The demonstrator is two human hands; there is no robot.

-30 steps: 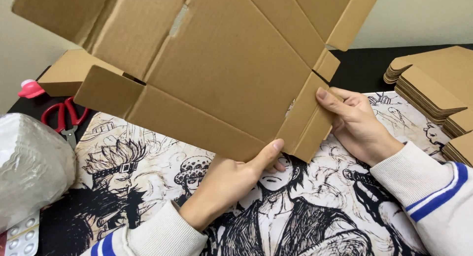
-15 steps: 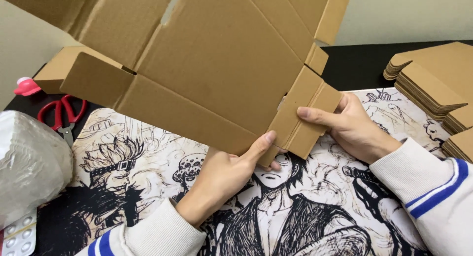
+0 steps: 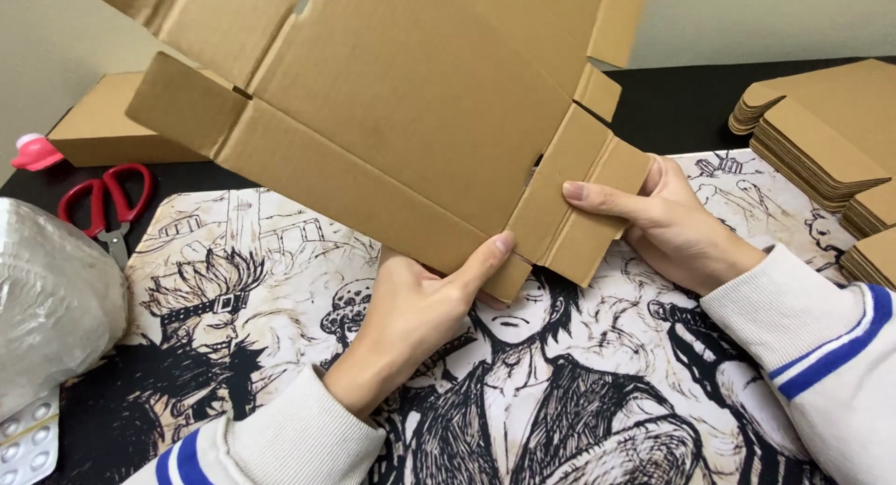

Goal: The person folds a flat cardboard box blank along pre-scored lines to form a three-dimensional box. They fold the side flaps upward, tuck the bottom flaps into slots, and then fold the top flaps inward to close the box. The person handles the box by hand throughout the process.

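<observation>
We are holding a flat cardboard box blank (image 3: 392,121) up above the table (image 3: 691,112), tilted, with both hands at its lower corner. Our left hand (image 3: 411,308) is pinching the bottom edge, thumb pressed on the front face, fingers hidden behind. Our right hand (image 3: 672,224) is closing its grip on the folded side flap (image 3: 579,205), just right of the left grip. Beneath both grips an illustrated black-and-white mat (image 3: 280,289) is lying; far left of them, red scissors (image 3: 103,200); far right, stacked cardboard blanks (image 3: 831,121).
</observation>
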